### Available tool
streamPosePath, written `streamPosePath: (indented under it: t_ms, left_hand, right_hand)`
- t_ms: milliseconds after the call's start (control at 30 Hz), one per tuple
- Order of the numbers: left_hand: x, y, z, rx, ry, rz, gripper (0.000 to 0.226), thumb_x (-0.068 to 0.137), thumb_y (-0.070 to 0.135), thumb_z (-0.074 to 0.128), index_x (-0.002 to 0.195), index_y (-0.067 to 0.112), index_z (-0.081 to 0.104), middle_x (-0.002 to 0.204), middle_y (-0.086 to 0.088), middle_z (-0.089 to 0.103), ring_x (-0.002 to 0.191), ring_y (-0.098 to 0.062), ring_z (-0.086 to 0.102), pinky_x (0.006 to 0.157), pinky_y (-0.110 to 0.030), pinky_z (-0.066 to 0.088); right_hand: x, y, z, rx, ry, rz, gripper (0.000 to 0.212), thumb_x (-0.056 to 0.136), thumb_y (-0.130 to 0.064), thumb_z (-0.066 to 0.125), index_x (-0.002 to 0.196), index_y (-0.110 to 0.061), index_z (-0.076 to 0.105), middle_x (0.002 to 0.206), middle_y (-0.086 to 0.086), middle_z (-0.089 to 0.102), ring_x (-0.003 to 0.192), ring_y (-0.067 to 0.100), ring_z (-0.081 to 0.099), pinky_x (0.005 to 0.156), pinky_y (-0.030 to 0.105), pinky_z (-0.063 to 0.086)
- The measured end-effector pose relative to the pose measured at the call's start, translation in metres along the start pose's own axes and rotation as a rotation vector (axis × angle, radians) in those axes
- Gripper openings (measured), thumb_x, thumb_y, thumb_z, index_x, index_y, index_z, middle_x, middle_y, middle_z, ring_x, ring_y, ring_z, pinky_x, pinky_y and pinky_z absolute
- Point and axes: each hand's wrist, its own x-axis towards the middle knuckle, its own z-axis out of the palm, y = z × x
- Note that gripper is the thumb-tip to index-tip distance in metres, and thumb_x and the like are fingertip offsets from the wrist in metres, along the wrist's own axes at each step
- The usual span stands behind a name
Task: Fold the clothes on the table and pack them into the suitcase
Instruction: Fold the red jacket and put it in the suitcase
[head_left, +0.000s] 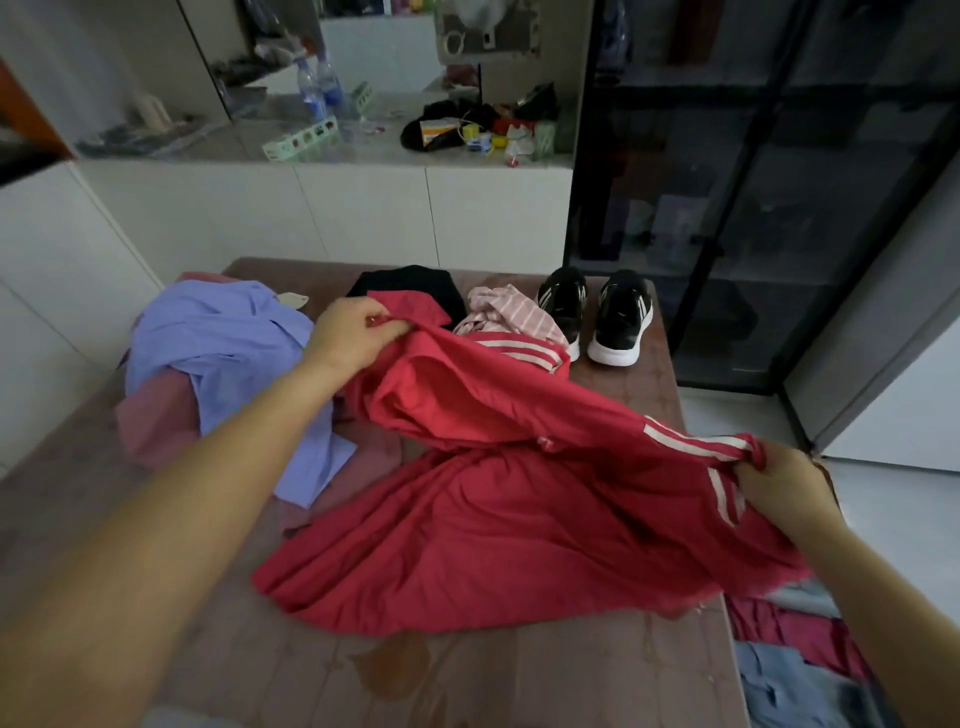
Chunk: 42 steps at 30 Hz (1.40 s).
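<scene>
Fingers: left hand (353, 332) and right hand (779, 483) each pinch the red shirt (493, 519), half-lifted over the table (467, 686). Step: spreading it out. Next: lay flat, fold sleeves inward.

Two shoes (562, 306) (621, 318), two hands (353, 332) (779, 483)

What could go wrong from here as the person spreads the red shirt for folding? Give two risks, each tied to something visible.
1. The red shirt, gripped by the left hand and right hand, overhangs the right edge of the table; it may slip off.
2. Its upper part lies against the striped pink garment beside the sneakers; pulling could drag that along.
</scene>
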Motion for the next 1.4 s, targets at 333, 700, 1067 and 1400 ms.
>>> streamPosePath:
  t_ms: [333,700,1067,1400]
  left_hand:
    - [-0.008,0.124,-0.004,-0.375,-0.35,0.192,0.013,0.085,0.016,0.069,0.096,0.009,0.071,0.083,0.002,0.066,0.08,-0.007,0.06,0.083,-0.021,0.046]
    - [0.066,0.054,0.062,-0.249,-0.407,0.169,0.022,0.092,0.02,0.06,0.109,0.007,0.066,0.105,0.002,0.064,0.096,-0.012,0.06,0.082,-0.021,0.045]
    - [0.105,-0.101,0.145,0.946,-0.842,0.337,0.104,0.072,0.064,0.065,0.15,0.021,0.013,0.15,-0.003,0.035,0.141,-0.023,0.028,0.114,-0.055,0.005]
    - [0.097,-0.16,0.043,0.664,-0.403,0.32,0.024,0.093,0.046,0.047,0.099,0.026,0.059,0.098,-0.002,0.067,0.09,-0.026,0.064,0.067,-0.033,0.045]
  right_hand:
    - [-0.021,-0.141,0.039,0.058,-0.062,-0.579,0.123,0.05,-0.07,0.075,0.148,-0.038,0.009,0.15,-0.007,0.032,0.139,0.016,0.027,0.115,0.052,0.015]
    - [0.028,-0.13,0.028,0.754,0.102,-0.3,0.04,0.081,0.009,0.045,0.101,-0.02,0.064,0.088,-0.004,0.066,0.09,0.022,0.063,0.076,0.027,0.05]
    - [0.053,-0.082,0.004,1.274,0.041,-0.026,0.045,0.079,0.001,0.058,0.08,-0.04,0.075,0.08,-0.013,0.073,0.073,0.007,0.069,0.059,0.023,0.058]
    - [0.106,-0.141,-0.007,1.31,-0.131,0.095,0.029,0.072,-0.045,0.07,0.083,-0.018,0.074,0.081,0.0,0.071,0.081,0.017,0.067,0.08,0.032,0.054]
